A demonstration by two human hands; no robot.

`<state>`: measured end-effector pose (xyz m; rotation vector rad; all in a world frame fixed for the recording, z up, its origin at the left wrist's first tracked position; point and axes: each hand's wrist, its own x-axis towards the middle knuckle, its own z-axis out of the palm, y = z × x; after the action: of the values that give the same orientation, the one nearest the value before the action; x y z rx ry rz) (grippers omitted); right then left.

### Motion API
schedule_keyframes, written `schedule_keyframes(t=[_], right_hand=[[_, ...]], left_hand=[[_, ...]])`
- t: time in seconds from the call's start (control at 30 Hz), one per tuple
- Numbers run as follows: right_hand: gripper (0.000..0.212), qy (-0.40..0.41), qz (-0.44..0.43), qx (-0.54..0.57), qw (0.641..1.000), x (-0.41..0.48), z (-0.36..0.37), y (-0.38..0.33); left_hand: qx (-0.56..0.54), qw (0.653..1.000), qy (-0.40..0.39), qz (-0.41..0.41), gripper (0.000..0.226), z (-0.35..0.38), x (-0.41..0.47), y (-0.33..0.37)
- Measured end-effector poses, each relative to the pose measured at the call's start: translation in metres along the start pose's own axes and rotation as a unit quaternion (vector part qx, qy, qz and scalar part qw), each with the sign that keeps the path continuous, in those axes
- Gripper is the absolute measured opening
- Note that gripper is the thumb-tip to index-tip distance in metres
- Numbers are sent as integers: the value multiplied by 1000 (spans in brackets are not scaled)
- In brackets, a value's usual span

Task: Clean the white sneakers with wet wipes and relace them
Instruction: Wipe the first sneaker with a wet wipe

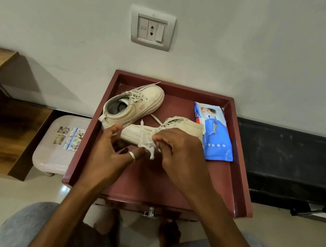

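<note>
Near sneaker (182, 126) lies on its side mid-worktop (240, 176); wipes pack (216, 139) to its right. Right hand (182, 157) pinches the lace (142, 134). Left hand (111, 158) is alongside, grip unclear. Probably unlacing; next, draw the lace through the eyelets.

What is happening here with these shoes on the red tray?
A seated person is working on the lace of the nearer sneaker, which lies on the red tray. The right hand pinches the lace; the left hand is beside it, its grip unclear. The second sneaker sits behind, laced. The wipes pack lies at the right.
</note>
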<state>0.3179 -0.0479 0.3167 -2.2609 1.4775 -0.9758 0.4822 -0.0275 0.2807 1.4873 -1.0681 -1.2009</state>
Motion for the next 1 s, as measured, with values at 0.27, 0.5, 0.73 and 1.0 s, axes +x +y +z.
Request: schedule_keyframes(t=[0.27,0.5,0.73,1.0], right_hand=[[14,-30,-62,-21,997,-3,15,-14],[14,-46,65,-40,996,-3,-2,23],[17,-37,-31,22,999,-5,15,-12],[16,-37,86,-30,995,-5,1,32]], left_hand=[[-115,991,-12,-59,25,-5,1,3],[-157,981,13,-111,55,-5,6,1],[-172,976,21,-130,52,-5,5,2],[-160,977,23,-139,47,-6,7,-1]])
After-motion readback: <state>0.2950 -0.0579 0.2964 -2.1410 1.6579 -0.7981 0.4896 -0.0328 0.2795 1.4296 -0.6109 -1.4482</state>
